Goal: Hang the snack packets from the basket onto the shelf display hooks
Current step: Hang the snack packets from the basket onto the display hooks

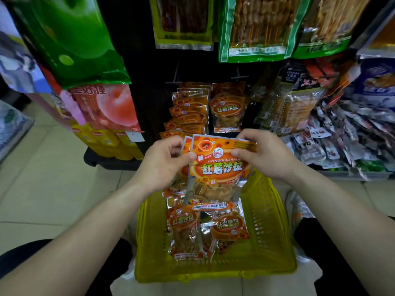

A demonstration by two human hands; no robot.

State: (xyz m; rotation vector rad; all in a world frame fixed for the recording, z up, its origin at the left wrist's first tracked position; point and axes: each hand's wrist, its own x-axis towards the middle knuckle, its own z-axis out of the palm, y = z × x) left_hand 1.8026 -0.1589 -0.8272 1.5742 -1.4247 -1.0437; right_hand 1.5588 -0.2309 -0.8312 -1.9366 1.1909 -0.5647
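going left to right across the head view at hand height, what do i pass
yellow boxes → left hand → held snack packet, gripped from both sides → right hand → heap of small packets on the right shelf
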